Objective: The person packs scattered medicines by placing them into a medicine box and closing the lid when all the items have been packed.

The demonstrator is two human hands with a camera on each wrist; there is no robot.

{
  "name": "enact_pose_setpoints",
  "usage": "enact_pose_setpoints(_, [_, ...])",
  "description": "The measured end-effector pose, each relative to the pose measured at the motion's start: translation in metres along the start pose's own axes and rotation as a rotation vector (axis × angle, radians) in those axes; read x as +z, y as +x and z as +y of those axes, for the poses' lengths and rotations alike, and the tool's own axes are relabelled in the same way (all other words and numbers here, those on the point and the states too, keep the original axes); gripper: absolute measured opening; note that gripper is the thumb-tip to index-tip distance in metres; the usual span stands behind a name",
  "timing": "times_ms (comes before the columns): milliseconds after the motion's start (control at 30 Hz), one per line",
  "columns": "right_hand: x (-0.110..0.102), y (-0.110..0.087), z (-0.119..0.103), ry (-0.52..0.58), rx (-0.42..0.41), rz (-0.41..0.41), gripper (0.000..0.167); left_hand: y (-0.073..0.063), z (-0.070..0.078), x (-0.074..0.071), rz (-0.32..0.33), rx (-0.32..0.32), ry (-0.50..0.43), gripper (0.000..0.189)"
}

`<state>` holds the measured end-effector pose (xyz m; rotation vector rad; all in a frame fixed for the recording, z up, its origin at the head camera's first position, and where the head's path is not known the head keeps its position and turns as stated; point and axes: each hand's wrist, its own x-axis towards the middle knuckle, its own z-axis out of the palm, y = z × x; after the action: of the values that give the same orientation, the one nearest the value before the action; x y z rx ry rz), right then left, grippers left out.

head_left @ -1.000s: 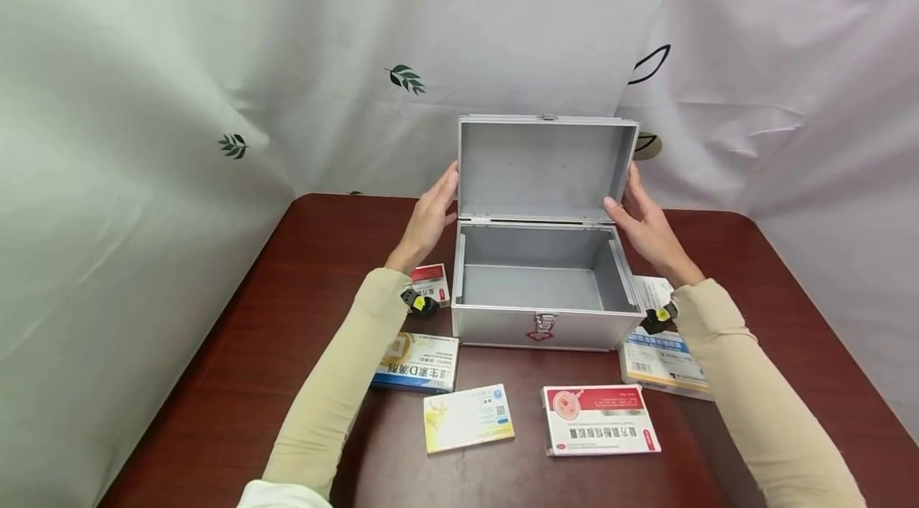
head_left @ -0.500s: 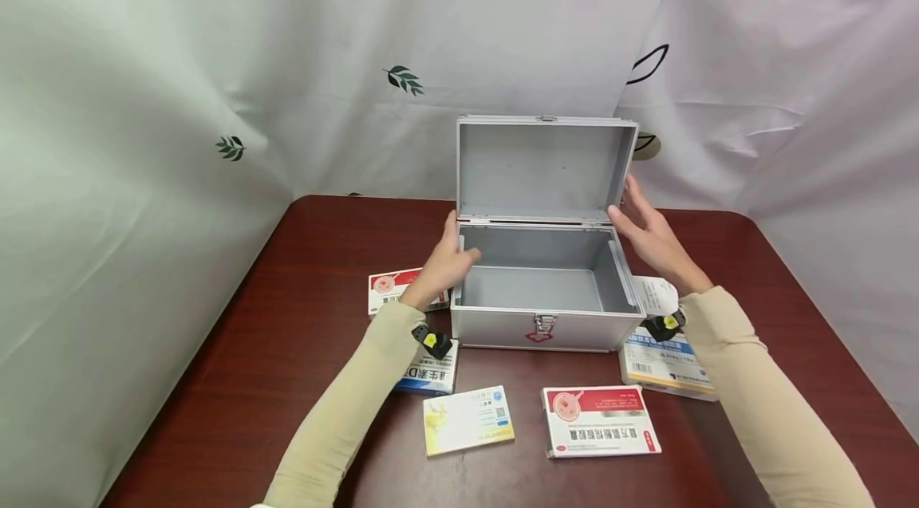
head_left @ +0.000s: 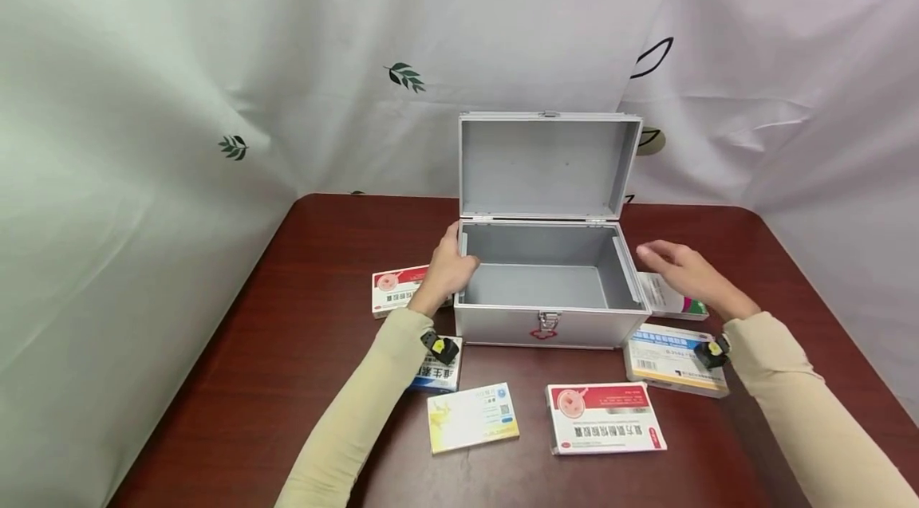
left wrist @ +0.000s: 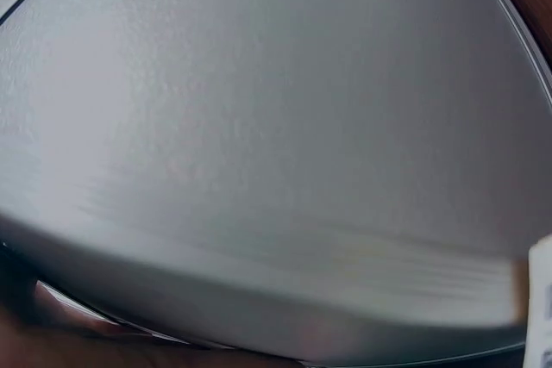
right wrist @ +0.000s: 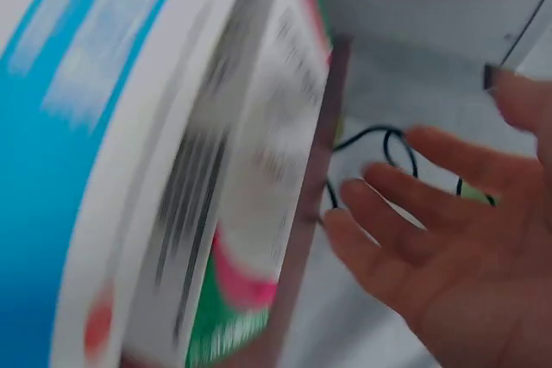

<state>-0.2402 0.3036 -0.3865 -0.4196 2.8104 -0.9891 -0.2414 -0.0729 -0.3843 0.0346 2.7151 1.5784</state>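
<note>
A silver metal first-aid box stands on the table with its lid raised and its inside bare. My left hand holds its left wall, thumb over the rim and fingers outside. The left wrist view is filled by the box's grey metal side. My right hand is off the box, to its right, fingers loosely bent and holding nothing. Under it in the head view lies a white medicine box with a green and pink corner. The right wrist view shows the right hand's fingers spread.
A blue and white medicine box lies at the right. In front are a red and white carton and a yellow and white one. At the left, my arm partly covers another red carton and a blue-edged one.
Both hands have left the raised lid. The left came down onto the box's left wall; the right moved down and right, away from the box. The lid stays up.
</note>
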Motion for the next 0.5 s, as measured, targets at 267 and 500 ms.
enact_pose_setpoints(267, [0.003,-0.014,0.01,-0.307,-0.034,-0.201,0.07,0.0,0.002,-0.001,0.008,-0.019,0.019,0.078])
enact_pose_setpoints(500, [0.009,-0.012,0.014,-0.376,-0.093,-0.182,0.071,-0.001,0.0,0.001,0.011,-0.013,0.002,0.068])
